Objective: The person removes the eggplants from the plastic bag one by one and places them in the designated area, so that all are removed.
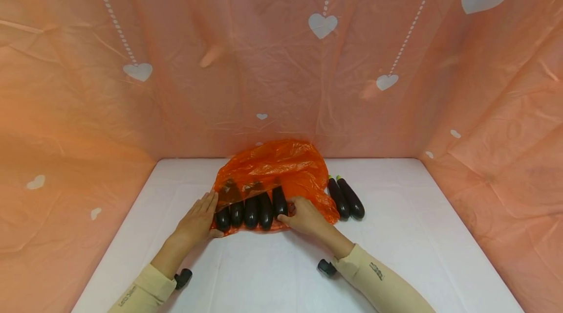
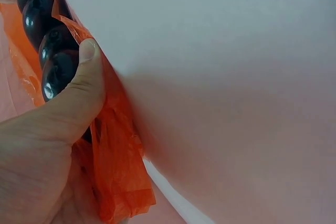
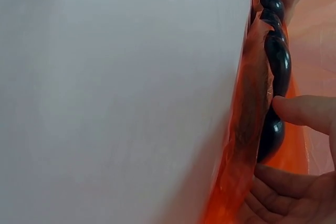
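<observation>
Several dark, glossy eggplants (image 1: 251, 212) lie side by side in the mouth of an orange plastic bag (image 1: 274, 159), their stem ends under the thin film. My left hand (image 1: 198, 217) rests against the bag's left side, fingers straight and together. Its thumb (image 2: 88, 69) lies along the front beside the end eggplant (image 2: 59, 74). At the row's right end, my right hand (image 1: 308, 216) holds an eggplant (image 1: 279, 201) between thumb and fingers. In the right wrist view, the thumb (image 3: 299, 111) is at the held eggplant (image 3: 272, 137), with the curled fingers on its other side.
Two more eggplants (image 1: 346, 199) lie next to each other on the white table (image 1: 387, 254), just right of the bag. A peach curtain with white hearts (image 1: 281, 83) encloses the table at the back and both sides.
</observation>
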Demonstrator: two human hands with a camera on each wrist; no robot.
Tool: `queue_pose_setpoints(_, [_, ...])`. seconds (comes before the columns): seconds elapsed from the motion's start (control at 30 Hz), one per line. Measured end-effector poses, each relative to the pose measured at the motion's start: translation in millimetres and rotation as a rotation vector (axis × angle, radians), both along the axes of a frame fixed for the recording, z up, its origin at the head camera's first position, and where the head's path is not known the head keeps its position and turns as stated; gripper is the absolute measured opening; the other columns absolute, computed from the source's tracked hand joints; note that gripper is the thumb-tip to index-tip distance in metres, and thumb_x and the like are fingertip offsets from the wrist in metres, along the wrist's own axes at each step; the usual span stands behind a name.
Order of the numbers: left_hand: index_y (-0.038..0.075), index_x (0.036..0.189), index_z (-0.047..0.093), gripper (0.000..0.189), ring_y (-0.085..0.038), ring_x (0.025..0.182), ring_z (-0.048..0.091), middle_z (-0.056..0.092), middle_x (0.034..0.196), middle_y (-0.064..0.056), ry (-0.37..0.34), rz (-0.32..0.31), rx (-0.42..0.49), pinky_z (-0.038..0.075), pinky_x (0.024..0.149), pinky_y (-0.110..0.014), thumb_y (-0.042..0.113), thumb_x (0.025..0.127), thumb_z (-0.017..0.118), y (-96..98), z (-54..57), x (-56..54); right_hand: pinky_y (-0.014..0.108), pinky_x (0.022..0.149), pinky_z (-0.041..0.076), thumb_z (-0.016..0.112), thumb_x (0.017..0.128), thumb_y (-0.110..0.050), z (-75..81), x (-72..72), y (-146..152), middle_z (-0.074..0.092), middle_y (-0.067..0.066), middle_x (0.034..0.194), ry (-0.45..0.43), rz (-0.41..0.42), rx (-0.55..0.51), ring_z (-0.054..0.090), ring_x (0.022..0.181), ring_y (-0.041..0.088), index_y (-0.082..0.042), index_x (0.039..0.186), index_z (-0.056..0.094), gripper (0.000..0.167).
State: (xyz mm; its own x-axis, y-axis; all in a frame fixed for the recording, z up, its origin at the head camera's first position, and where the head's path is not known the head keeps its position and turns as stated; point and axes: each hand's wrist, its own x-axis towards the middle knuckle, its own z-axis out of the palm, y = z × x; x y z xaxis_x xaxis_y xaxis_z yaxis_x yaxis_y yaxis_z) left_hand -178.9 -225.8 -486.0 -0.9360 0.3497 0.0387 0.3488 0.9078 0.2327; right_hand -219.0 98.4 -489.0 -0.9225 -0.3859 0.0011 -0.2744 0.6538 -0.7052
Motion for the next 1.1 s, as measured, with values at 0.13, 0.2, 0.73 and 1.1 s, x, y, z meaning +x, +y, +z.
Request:
queue_pose_setpoints(0.13, [-0.022,0.156,0.030,0.109,-0.055,0.153,0.032,0.032,0.164,-0.040,-0.008,0.002,0.003,0.030,0.126,-0.063,0.029,0.083,0.093,1.1,0.4,0.0,0.042,0.086,0.060,0.084,0.093,-0.022,1.5,2.5,1.7,0.072,0.007,0.101,-0.012,-0.017,0.011,0.065,0.091,0.020,0.003,0.128,0.071,0.045])
queue_pose_setpoints(0.2, [-0.022,0.156,0.030,0.109,-0.055,0.153,0.032,0.031,0.165,-0.040,-0.011,0.004,-0.001,0.030,0.127,-0.063,0.030,0.083,0.093,1.7,1.0,0.3,0.045,0.090,0.060,0.083,0.093,-0.023,2.4,3.9,2.9,0.072,0.009,0.105,-0.018,-0.030,0.016,0.066,0.095,0.021,0.004,0.131,0.069,0.049])
queue_pose_setpoints(0.73, [-0.021,0.157,0.031,0.109,-0.055,0.154,0.032,0.031,0.165,-0.039,-0.031,0.013,-0.014,0.030,0.126,-0.063,0.030,0.083,0.092,2.7,6.8,3.0,0.041,0.086,0.062,0.080,0.093,-0.019,12.1,13.0,16.9,0.072,0.006,0.099,-0.017,-0.044,-0.040,0.066,0.089,0.018,0.005,0.134,0.067,0.050])
queue_pose_setpoints(1.1, [-0.021,0.157,0.030,0.110,-0.055,0.154,0.031,0.030,0.166,-0.040,-0.034,0.009,-0.016,0.030,0.127,-0.063,0.031,0.083,0.092,1.9,4.5,0.9,0.039,0.088,0.062,0.082,0.092,-0.017,11.6,22.2,32.5,0.072,0.005,0.102,-0.006,-0.075,-0.074,0.068,0.092,0.017,0.003,0.136,0.068,0.050])
